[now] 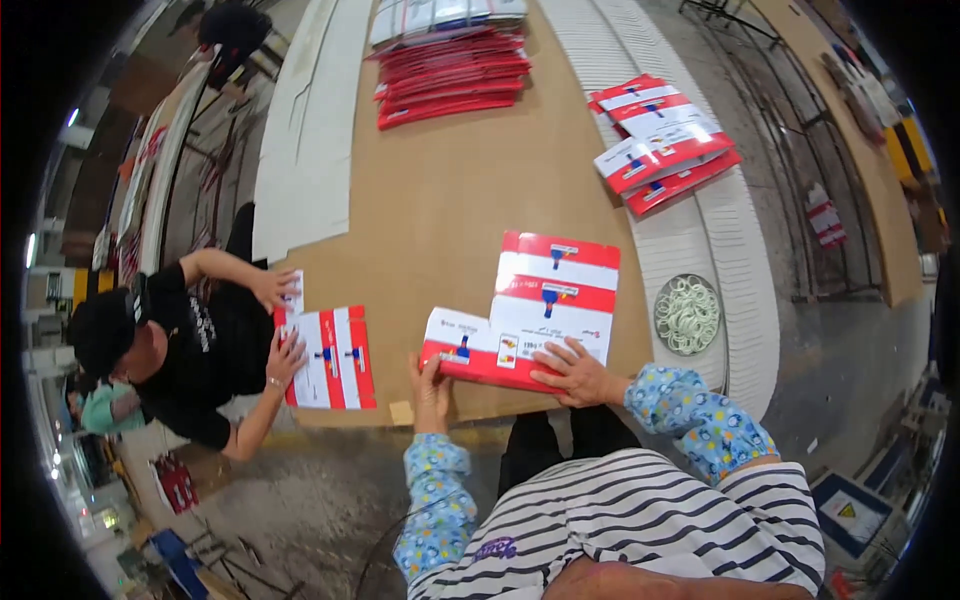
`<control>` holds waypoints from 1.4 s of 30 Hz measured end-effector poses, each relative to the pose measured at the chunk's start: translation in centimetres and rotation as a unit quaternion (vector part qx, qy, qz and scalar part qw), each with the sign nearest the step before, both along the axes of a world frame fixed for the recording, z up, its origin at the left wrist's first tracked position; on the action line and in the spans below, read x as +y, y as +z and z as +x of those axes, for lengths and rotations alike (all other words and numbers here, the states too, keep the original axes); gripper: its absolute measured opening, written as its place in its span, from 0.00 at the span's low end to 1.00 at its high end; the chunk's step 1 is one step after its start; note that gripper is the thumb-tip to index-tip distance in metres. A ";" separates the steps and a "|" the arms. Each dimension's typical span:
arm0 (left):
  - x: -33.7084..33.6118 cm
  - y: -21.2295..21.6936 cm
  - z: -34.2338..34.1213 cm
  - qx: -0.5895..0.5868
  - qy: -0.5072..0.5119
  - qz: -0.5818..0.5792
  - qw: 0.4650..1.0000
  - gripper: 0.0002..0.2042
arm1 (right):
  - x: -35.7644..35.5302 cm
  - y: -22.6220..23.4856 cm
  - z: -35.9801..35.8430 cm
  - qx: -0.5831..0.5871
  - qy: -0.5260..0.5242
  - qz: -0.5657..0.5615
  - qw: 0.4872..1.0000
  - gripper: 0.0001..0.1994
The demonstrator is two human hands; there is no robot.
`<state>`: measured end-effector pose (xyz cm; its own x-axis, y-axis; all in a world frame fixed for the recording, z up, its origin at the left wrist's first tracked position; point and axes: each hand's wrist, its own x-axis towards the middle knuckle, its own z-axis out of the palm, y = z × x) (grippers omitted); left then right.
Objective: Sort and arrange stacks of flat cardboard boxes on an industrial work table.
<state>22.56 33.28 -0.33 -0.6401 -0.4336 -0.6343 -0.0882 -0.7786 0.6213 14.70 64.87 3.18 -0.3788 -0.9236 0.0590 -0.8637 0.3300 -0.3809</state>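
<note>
At the near edge of the brown table (450, 200), one flat red-and-white carton (555, 300) is touched by both hands: its near left corner by the left hand (430, 385), with the thumb and a finger raised apart, though whether it is gripped cannot be told; its near right part is pressed by the right hand (578, 372), fingers spread wide. To the right, one round bowl (657, 312) is filled with pale green rings (690, 315), too overlapped to be counted. At the left, one more carton (335, 360) is touched by a co-worker's two hands (285, 360). Farther off, two piles are seen, their cartons uncountable: a right pile (665, 140) and a far pile (452, 75).
</note>
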 end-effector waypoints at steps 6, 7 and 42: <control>6.2 1.2 -4.5 0.066 0.112 -0.024 0.991 0.32 | 0.0 0.0 -0.6 -0.008 0.015 0.015 1.000 0.39; 6.4 2.2 -5.5 0.059 0.133 -0.046 0.988 0.32 | -0.1 0.2 -0.8 -0.019 0.009 0.010 1.000 0.39; 19.8 15.0 -5.7 0.266 0.011 -0.384 0.884 0.35 | 0.8 11.8 -12.2 -0.109 0.019 -0.237 0.965 0.18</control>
<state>16.86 53.12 14.67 -0.7449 -0.6221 0.2409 0.3863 -0.1078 0.9161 2.47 65.64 15.01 -0.3962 -0.8259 0.4013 -0.7540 0.0432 -0.6555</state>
